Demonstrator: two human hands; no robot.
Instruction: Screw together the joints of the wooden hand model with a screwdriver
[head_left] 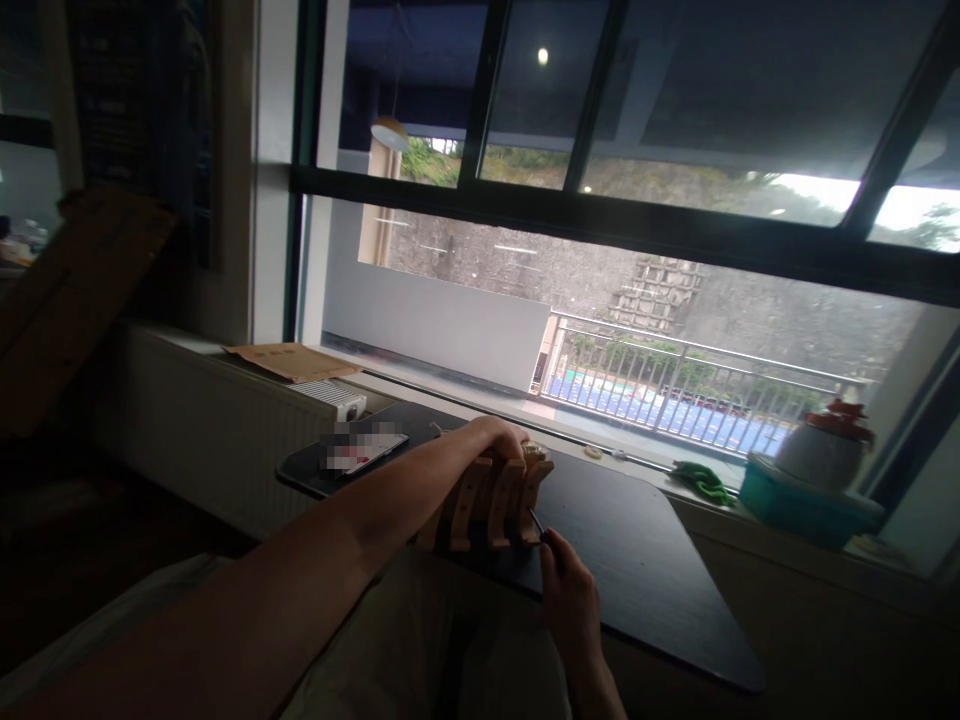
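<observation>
A small wooden assembly [495, 500] of several upright slats stands near the front edge of a dark board [637, 560] lying across my lap. My left hand [491, 438] rests on top of the wooden piece, fingers curled over it and holding it. My right hand [566, 590] is just right of it, fingers pinched on a thin dark tool [535, 522] whose tip touches the wood's lower right side.
A phone [364, 447] lies on the board's far left corner. On the window sill are a green cloth [701, 482], a teal tub [806, 505] with a white and red jug, and brown cardboard [289, 360] over a radiator. The large window is right behind.
</observation>
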